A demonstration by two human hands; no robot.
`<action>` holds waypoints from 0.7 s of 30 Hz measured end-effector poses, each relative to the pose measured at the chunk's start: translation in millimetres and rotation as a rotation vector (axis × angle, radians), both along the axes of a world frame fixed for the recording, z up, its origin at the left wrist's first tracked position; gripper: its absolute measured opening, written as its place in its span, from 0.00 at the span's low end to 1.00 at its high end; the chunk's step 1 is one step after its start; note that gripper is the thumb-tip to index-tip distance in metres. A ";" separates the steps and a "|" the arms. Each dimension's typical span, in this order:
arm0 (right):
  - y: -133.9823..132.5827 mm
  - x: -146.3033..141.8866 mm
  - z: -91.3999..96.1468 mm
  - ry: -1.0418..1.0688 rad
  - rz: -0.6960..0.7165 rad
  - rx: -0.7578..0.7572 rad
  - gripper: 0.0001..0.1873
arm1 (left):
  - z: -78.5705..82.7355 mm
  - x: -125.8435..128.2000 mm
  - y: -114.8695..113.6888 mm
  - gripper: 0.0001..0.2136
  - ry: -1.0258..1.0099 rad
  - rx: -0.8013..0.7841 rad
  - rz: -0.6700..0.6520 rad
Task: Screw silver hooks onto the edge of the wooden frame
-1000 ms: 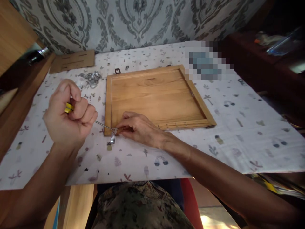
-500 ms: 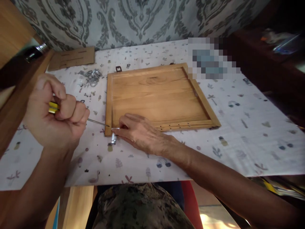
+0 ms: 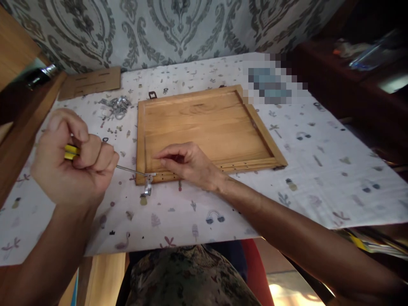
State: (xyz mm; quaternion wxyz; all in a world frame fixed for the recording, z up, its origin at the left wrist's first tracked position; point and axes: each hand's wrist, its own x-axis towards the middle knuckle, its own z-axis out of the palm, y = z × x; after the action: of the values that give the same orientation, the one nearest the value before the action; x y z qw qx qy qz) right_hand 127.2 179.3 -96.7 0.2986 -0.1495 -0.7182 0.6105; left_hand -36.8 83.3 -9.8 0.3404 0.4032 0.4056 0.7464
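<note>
My left hand (image 3: 75,159) is closed in a fist around a screwdriver (image 3: 72,151) with a yellow handle. Its thin shaft reaches right, and the tip meets a small silver metal clip (image 3: 148,185) on the near left corner of a framed wooden panel (image 3: 204,123). The clip's curved part hangs over the frame's near edge. Just right of the clip, my right hand (image 3: 191,165) hovers over the near rail, thumb and forefinger pinched close together. Whether something tiny sits between those fingertips I cannot make out. Several small dark holes run along that rail.
A pile of silver metal clips (image 3: 117,107) and small loose screws (image 3: 117,128) lies left of the panel. Behind it is a flat cardboard piece (image 3: 91,83). A pixelated patch covers something at the back right. The patterned tablecloth (image 3: 248,208) ends near my lap.
My right hand has let go of the clip and drawn back up and right from it. The screwdriver tip now sits at the clip. The whole view has shifted slightly.
</note>
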 end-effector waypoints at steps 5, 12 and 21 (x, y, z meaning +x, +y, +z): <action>-2.6 -0.5 3.1 -0.021 0.039 -0.049 0.10 | -4.2 5.3 0.3 0.20 0.006 0.057 -0.083; -2.9 -0.6 3.2 0.043 0.068 -0.125 0.09 | -5.7 9.8 -0.8 0.19 0.044 0.053 -0.101; -12.1 3.7 15.3 0.037 0.182 0.124 0.08 | -1.4 40.3 2.2 0.13 0.228 0.074 -0.114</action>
State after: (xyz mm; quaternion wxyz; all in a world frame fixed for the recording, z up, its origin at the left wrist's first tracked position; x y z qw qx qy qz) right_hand 130.8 167.2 -81.4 0.2641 -0.0536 -0.7594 0.5922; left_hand 3.5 85.6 -11.1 0.3188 0.5203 0.3903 0.6895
